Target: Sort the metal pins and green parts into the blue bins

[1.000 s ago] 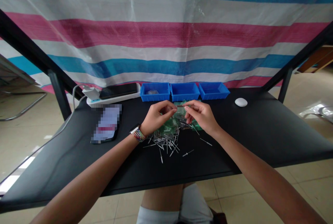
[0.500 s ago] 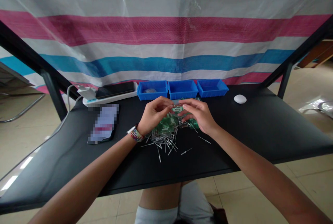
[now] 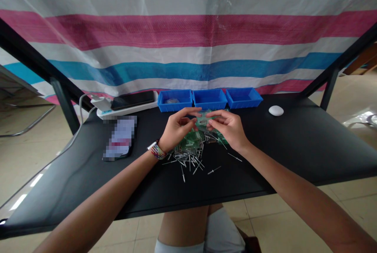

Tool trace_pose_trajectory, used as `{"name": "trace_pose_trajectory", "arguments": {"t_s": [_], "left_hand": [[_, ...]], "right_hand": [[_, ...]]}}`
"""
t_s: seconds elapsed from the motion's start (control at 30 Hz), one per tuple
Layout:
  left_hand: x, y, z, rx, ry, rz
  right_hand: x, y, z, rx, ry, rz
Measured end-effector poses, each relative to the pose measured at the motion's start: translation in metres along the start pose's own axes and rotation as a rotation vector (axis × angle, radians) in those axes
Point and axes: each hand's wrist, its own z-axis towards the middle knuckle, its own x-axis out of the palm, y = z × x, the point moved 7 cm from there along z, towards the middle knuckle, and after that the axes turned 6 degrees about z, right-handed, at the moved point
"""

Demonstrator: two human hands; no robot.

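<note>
Over the pile, a small green circuit board [image 3: 203, 121] with a silvery part on it sits between my two hands. My left hand [image 3: 177, 127] pinches its left side, the index finger stretched above. At the right side, the thumb and fingers of my right hand [image 3: 231, 126] close on the board. Its edges are partly covered by fingertips. Beneath lie more green circuit boards [image 3: 191, 140], some seemingly in clear plastic, and a heap of silver pop rivets [image 3: 188, 157]. Several loose rivets, one of them a single pop rivet [image 3: 214, 170], lie nearer the front edge.
Three blue bins stand in a row behind my hands: a left bin [image 3: 174, 106] with something clear inside, a middle bin [image 3: 209, 105] and a right bin [image 3: 244, 102]. Left are a power strip [image 3: 132, 108] bearing a dark phone, and another phone [image 3: 120, 138]. A white mouse [image 3: 276, 110] lies right.
The view has shifted slightly, moving everything a little to the right. My right fingers have curled in closer at the board, and its silvery part now shows more plainly.
</note>
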Motion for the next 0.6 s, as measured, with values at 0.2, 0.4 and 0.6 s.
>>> {"name": "trace_pose_trajectory", "arguments": {"t_s": [0.2, 0.4, 0.6], "left_hand": [[0.002, -0.001, 0.004, 0.014, 0.02, -0.087], [-0.021, 0.013, 0.012, -0.042, -0.183, -0.085], [-0.055, 0.038, 0.015, -0.192, -0.423, -0.186]], "right_hand": [[0.001, 0.004, 0.0, -0.036, -0.013, 0.073], [-0.008, 0.011, 0.001, -0.068, -0.049, 0.039], [-0.035, 0.013, 0.014, -0.045, -0.17, -0.086]]}}
